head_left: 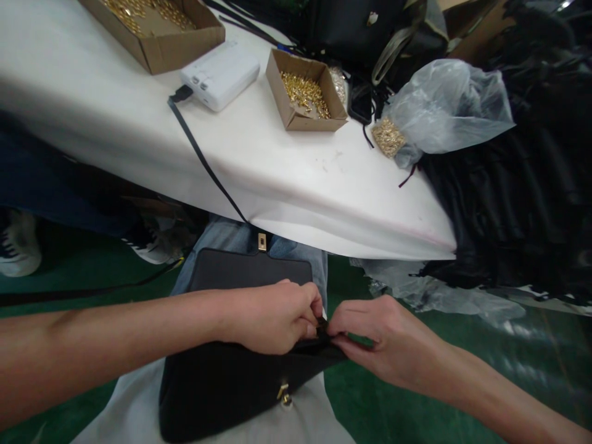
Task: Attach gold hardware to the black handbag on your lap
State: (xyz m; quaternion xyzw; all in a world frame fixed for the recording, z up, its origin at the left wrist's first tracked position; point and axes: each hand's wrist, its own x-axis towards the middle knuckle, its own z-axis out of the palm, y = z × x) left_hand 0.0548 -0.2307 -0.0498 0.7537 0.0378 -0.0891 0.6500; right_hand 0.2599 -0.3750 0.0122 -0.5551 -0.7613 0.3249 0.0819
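A black handbag (222, 388) lies across the lap, its flap (250, 269) folded back toward the table. The flap carries a gold clasp plate (262, 241), and a gold turn lock (284, 394) sits on the bag's front. At the right end of the bag's opening, my left hand (282, 317) is closed in a pinch; what its fingertips hold is small, dark and partly hidden. Facing it, my right hand (383, 336) pinches the bag's right corner between thumb and fingers. The fingertips of both hands nearly meet there.
On the white-covered table (296, 166) stand a cardboard box of gold hardware (305, 95), a larger box (180, 46), a white power bank (222, 74) with a cable, and a plastic bag (448, 105). Black material (518, 203) lies right. Another person's shoe (18, 243) shows left.
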